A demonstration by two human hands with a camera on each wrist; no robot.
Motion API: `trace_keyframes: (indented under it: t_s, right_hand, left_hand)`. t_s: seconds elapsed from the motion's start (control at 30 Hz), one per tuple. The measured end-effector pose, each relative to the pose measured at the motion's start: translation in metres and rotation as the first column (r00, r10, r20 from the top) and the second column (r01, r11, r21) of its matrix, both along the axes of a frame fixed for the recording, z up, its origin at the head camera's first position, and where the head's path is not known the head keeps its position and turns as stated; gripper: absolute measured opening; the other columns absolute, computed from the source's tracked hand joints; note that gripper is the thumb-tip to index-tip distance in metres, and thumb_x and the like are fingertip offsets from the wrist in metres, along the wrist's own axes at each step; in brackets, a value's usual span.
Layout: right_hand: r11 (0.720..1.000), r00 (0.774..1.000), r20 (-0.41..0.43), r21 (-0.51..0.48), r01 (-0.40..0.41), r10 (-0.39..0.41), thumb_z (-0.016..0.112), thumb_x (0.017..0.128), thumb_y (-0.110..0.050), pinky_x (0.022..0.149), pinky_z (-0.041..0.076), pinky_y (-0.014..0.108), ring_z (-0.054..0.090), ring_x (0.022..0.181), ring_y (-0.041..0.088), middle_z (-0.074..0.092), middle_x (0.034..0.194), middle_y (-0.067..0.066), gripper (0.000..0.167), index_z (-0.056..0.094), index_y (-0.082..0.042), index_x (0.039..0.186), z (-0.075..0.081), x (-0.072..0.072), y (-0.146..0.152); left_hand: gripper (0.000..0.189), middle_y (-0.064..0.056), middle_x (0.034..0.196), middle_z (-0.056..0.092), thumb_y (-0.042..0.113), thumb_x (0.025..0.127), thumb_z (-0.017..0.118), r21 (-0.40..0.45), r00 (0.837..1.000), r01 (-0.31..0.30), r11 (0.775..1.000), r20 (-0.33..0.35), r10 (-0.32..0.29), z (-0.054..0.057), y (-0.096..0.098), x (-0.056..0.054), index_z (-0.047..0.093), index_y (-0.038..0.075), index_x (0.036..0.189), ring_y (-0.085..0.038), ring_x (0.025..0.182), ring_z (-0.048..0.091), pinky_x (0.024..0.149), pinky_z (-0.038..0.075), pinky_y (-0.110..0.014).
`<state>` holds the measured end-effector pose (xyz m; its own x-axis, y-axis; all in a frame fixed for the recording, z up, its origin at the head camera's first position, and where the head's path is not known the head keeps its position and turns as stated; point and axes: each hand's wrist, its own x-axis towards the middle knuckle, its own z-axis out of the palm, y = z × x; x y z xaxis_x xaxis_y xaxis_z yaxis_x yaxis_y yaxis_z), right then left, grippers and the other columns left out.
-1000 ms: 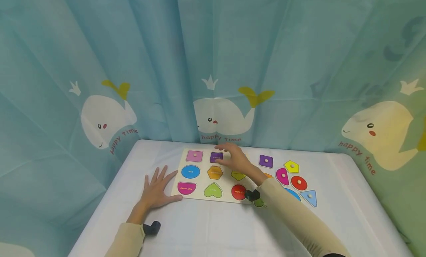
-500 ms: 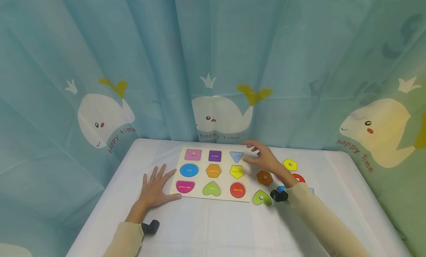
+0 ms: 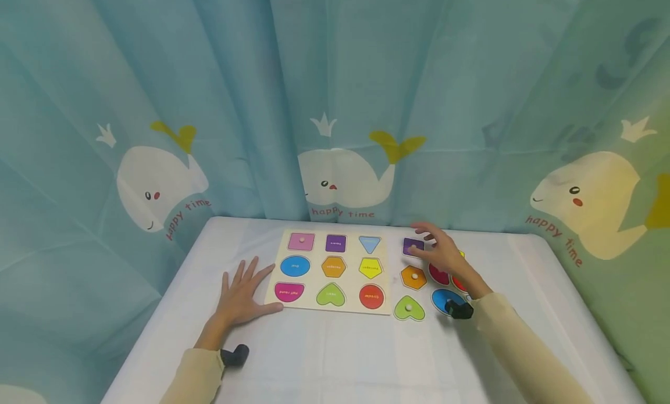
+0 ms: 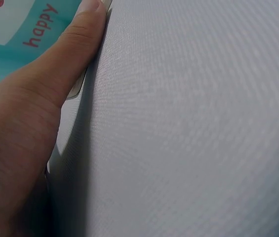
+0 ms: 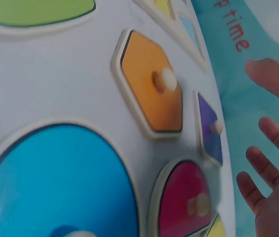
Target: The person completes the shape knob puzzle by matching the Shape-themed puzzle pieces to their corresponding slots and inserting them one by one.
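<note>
A wooden shape puzzle board (image 3: 352,293) lies on the white table, with a pink knobbed rectangle (image 3: 295,245) set in its far-left slot. My left hand (image 3: 241,299) rests on the table with fingers spread, fingertip and thumb at the board's left edge; in the left wrist view the thumb (image 4: 72,47) lies along that edge. Over the purple knobbed square (image 3: 406,243), my right hand (image 3: 444,256) hovers with thumb and fingers apart. Nothing is between its fingers in the right wrist view, where the purple square (image 5: 208,118) lies flat below.
Right of the board lie more knobbed pieces: an orange hexagon (image 3: 408,279), a green heart (image 3: 417,312), a blue oval (image 3: 441,298), a magenta half round (image 3: 437,275) and a partly hidden red circle (image 3: 457,283). A whale-printed curtain (image 3: 251,131) hangs behind the table.
My right hand has moved right, from above the board's printed purple square to the loose purple square piece. The left hand stays at the board's left edge.
</note>
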<state>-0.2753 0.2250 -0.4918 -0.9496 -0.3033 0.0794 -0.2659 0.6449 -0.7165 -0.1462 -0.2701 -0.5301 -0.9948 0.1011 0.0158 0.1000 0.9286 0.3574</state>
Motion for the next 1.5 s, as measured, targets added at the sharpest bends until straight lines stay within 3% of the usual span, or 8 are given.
trace_keyframes:
  t_s: [0.57, 0.77, 1.0, 1.5]
  right_hand:
    - [0.997, 0.996, 0.06, 0.05, 0.061, -0.064, 0.076, 0.094, -0.025, 0.097, 0.052, 0.062, 0.05, 0.124, 0.045, 0.057, 0.139, 0.025, 0.053, 0.056, -0.012, 0.142, -0.026, -0.012, 0.013]
    - [0.995, 0.996, 0.046, 0.063, 0.079, -0.082, 0.075, 0.095, -0.026, 0.105, 0.044, 0.067, 0.05, 0.127, 0.048, 0.057, 0.138, 0.025, 0.044, 0.064, -0.009, 0.134, -0.03, -0.016, 0.012]
    - [0.99, 0.989, 0.071, 0.067, 0.126, -0.131, 0.074, 0.096, -0.025, 0.108, 0.042, 0.066, 0.049, 0.129, 0.05, 0.054, 0.137, 0.025, 0.034, 0.072, -0.006, 0.125, -0.032, -0.015, 0.009]
    - [0.984, 0.985, 0.021, 0.049, 0.172, -0.173, 0.074, 0.096, -0.021, 0.107, 0.044, 0.063, 0.051, 0.125, 0.046, 0.057, 0.132, 0.023, 0.028, 0.074, -0.005, 0.119, -0.041, -0.017, 0.004]
  left_hand:
    - [0.104, -0.018, 0.169, 0.02, 0.07, 0.071, 0.078, 0.003, 1.0, 0.0, 1.0, -0.004, 0.0, -0.006, 0.0, 0.0, 0.044, 0.022, 0.157, -0.049, 0.154, 0.007, 0.115, -0.002, -0.077]
    - [0.104, -0.018, 0.169, 0.02, 0.069, 0.071, 0.078, 0.011, 1.0, 0.001, 1.0, -0.012, -0.001, -0.004, 0.0, -0.001, 0.044, 0.022, 0.157, -0.05, 0.154, 0.008, 0.115, -0.002, -0.077]
    - [0.104, -0.018, 0.169, 0.021, 0.071, 0.072, 0.078, 0.005, 1.0, 0.001, 1.0, -0.008, -0.001, -0.005, 0.0, -0.002, 0.044, 0.022, 0.157, -0.049, 0.154, 0.008, 0.115, -0.002, -0.077]
    - [0.105, -0.018, 0.169, 0.021, 0.073, 0.071, 0.077, -0.017, 1.0, -0.001, 1.0, -0.013, 0.0, -0.004, -0.002, -0.002, 0.044, 0.023, 0.157, -0.05, 0.154, 0.009, 0.115, 0.0, -0.078]
